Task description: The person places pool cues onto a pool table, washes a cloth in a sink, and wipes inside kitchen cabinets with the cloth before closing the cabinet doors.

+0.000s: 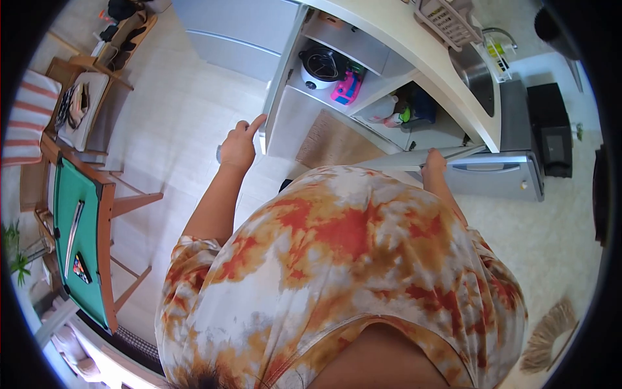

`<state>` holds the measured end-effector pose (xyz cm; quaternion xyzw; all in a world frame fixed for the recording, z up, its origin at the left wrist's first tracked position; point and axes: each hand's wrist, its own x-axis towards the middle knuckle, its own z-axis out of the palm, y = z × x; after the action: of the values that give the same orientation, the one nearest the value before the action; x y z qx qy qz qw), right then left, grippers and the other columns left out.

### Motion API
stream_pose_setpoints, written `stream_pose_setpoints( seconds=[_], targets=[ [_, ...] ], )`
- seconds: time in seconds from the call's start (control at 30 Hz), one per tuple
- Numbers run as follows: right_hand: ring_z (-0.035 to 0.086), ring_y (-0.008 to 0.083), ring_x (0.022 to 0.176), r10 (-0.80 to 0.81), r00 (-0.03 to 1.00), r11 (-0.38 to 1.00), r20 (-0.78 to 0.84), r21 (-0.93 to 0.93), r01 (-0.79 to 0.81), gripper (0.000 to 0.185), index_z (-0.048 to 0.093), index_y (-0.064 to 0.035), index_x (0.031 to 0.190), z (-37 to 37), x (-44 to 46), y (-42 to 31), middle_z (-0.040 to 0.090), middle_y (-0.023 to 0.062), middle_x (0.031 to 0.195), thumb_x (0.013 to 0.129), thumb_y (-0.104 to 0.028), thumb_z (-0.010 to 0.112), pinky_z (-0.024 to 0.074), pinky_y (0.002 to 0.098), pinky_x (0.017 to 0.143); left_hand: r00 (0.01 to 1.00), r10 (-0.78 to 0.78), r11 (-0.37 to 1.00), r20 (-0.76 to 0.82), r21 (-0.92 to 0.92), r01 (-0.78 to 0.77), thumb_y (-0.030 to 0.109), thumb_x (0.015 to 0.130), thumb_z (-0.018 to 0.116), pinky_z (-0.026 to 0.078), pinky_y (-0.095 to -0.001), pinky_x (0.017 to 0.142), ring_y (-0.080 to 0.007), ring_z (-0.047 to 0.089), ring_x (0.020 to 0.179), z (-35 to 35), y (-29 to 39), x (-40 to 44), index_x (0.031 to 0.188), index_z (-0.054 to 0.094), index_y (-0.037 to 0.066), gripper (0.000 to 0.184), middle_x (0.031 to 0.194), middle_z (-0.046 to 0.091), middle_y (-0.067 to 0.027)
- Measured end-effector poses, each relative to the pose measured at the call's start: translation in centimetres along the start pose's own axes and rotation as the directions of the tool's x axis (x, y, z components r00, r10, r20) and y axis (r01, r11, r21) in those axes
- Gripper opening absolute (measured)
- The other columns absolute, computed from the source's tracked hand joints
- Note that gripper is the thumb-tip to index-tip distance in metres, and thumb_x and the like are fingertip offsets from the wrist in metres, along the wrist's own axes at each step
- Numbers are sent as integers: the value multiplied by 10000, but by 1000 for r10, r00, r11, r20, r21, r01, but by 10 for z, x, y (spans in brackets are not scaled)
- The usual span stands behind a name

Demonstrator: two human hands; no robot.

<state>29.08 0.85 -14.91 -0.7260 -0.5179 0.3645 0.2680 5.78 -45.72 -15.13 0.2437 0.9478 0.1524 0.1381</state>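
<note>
Two lower cabinet doors stand ajar before me. My left hand (238,148) is at the outer end of the left cabinet door (280,91), with its fingers closed about the edge. A small bluish-grey bit shows beside that hand; I cannot make it out. On the right, my right hand (434,165) grips the top edge of the right cabinet door (402,160), its fingers partly hidden. Inside the left compartment, a white pot with a dark lid (319,70) sits beside a pink and blue item (347,88). Several bottles (392,111) stand in the right compartment.
Above the cabinet runs a pale countertop (389,48) with a dish rack (448,23) and a sink (476,78). A small grey fridge (495,174) stands at right. A brown mat (340,142) lies by the cabinet. At left is a green pool table (84,240).
</note>
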Motion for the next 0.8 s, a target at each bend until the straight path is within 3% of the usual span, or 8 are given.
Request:
stream_pose_setpoints(
  seconds=[0.17,0.23,0.43,0.47,0.5,0.63,0.73,0.8],
  targets=[
    [561,259,1042,-83,994,996,77,-7,84,573,420,16,1232,2,33,22,500,150,1190,738,-184,631,505,360,801,1000,-3,1000,10,-14,4,-22,697,670,528,-417,770,-257,597,941,5,-1,0,1342,388,401,822,1065,552,-43],
    [569,239,1029,-98,988,994,119,-42,103,538,429,2,1221,7,49,25,510,139,1179,750,-179,616,509,349,777,1000,11,999,8,-44,-11,-28,852,435,532,-399,769,-268,596,905,2,-1,-2,1344,366,449,689,1021,537,-100],
    [594,234,1016,-47,996,998,-73,-38,45,278,621,-12,1035,16,40,22,608,107,1097,820,-166,537,486,359,797,1000,1,998,-19,-67,-3,-29,854,431,534,-399,765,-270,593,890,6,-6,0,1348,352,457,697,1004,533,-98],
    [595,251,1037,-286,948,708,144,-635,310,264,653,-23,1004,6,37,18,626,110,1100,829,-168,520,483,369,811,1000,-1,997,-22,-71,-1,-29,854,431,534,-399,765,-270,593,890,5,-6,0,1348,352,457,697,1004,533,-98],
    [596,269,1059,-314,839,59,445,-872,485,266,686,-33,974,1,33,14,645,113,1104,837,-171,504,480,380,825,1000,-6,998,-12,-70,6,-30,854,430,535,-398,765,-270,591,891,5,-7,0,1348,350,459,700,1003,531,-98],
    [625,270,966,-324,877,93,354,-911,402,268,669,-133,1044,-1,25,11,660,64,1087,833,-109,506,489,360,756,1000,-4,998,-3,-59,4,-29,856,427,535,-395,767,-266,587,895,4,-10,2,1349,351,453,694,1009,529,-95],
    [568,324,1103,-263,856,121,444,-866,486,348,643,-13,1083,-5,9,8,590,169,1195,818,-199,514,461,383,887,1000,10,999,0,-36,-10,-41,844,437,530,-401,772,-270,586,900,3,-11,3,1350,362,439,701,1008,531,-96],
    [518,346,1146,-291,950,672,118,-681,290,423,563,19,1175,13,45,43,499,192,1275,812,-186,495,445,389,917,1000,25,999,-9,-28,-25,-46,829,457,527,-407,770,-273,586,901,7,-14,6,1351,363,434,715,1005,532,-95]
  ],
)
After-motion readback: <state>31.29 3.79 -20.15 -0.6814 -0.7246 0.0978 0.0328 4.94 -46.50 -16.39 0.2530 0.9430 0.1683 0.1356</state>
